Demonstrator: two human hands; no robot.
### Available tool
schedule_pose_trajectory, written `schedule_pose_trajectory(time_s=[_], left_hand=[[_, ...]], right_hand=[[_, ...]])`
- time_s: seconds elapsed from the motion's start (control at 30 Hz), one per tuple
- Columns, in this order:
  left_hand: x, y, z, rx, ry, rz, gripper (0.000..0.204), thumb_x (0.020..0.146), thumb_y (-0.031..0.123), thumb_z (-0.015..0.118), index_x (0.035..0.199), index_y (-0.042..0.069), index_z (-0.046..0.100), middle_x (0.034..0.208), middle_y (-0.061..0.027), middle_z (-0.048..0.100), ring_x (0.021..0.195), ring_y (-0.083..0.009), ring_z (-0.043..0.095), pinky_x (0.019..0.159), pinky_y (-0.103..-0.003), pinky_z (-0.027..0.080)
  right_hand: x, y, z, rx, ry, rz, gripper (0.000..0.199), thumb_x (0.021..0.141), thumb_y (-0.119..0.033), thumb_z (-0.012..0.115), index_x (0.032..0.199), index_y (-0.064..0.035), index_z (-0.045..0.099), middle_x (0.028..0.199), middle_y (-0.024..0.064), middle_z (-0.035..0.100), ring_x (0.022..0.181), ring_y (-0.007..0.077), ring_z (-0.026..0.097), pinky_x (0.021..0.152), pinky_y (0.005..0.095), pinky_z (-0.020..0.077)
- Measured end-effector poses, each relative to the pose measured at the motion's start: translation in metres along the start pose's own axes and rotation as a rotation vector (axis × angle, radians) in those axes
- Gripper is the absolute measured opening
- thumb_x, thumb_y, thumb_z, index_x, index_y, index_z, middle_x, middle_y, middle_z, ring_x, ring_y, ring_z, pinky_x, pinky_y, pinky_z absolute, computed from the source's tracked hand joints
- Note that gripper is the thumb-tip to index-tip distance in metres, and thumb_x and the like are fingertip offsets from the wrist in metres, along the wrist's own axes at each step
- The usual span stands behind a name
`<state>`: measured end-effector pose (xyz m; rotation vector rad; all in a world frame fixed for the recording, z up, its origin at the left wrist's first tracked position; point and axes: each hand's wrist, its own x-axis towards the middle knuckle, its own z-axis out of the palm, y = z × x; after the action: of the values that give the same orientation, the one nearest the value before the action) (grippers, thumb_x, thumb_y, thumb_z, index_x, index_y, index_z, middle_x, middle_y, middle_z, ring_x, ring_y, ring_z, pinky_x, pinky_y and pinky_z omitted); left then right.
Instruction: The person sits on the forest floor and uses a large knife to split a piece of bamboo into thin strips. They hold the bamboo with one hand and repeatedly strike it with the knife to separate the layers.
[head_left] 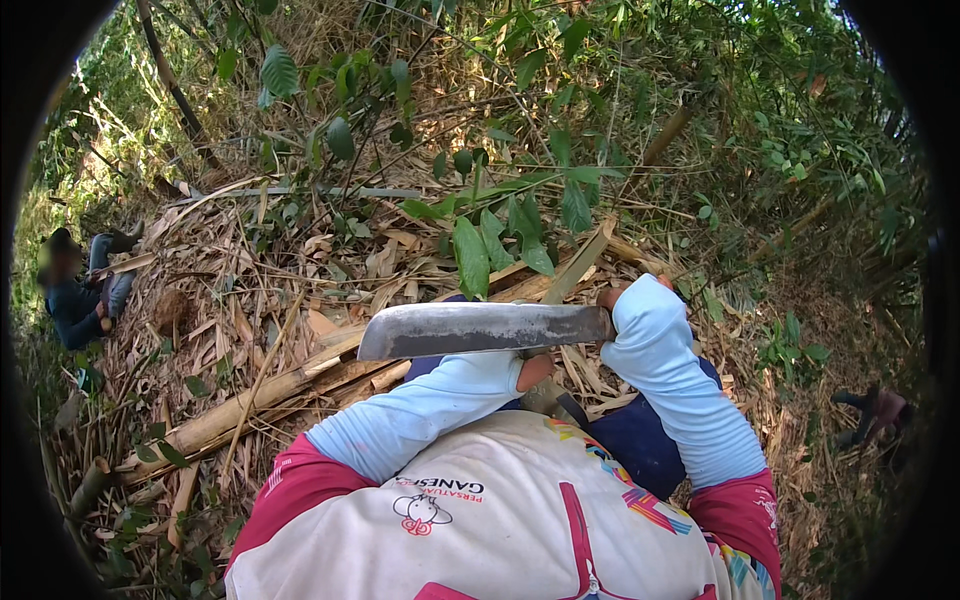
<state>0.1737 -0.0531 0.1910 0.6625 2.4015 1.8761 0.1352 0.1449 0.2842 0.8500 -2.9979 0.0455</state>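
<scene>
Held level across the front of me is a machete with a broad, worn grey blade, its tip to the left. My right hand, mostly covered by a light blue sleeve, is closed at its handle end. Just below the blade, my left hand also shows only partly out of its light blue sleeve. It is closed around a split bamboo strip, which slants away beyond the blade; the blade hides part of the strip and of the fingers.
Bamboo poles lie on the left over dry leaves. Leafy green stems hang close beyond the blade. A person sits at the far left, and another person is partly visible at the far right. Dense bamboo growth stands behind.
</scene>
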Motion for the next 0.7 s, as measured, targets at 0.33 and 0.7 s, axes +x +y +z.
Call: schedule_pose_trajectory(time_s=[0.33,0.7], left_hand=[[-0.004,-0.013,0.023,-0.206,0.080,-0.116,0.038,0.077,0.012,0.069,0.112,0.004,0.055,0.102,-0.0076,0.059,0.094,-0.0184,0.056,0.080,-0.029,0.046],[-0.002,-0.027,0.026,0.146,0.182,-0.053,0.044,0.071,0.004,0.057,0.115,0.003,0.052,0.096,-0.0083,0.057,0.089,-0.0174,0.053,0.079,-0.031,0.044]], right_hand=[[0.029,0.013,0.027,0.106,-0.333,0.172,0.035,0.062,-0.024,0.070,0.095,-0.0126,0.065,0.086,0.0095,0.067,0.083,0.0279,0.064,0.080,0.0307,0.0487],[0.041,0.007,0.016,0.209,-0.217,0.133,0.035,0.060,-0.017,0.075,0.093,-0.0091,0.065,0.081,0.0119,0.065,0.080,0.0301,0.064,0.070,0.0329,0.0513]])
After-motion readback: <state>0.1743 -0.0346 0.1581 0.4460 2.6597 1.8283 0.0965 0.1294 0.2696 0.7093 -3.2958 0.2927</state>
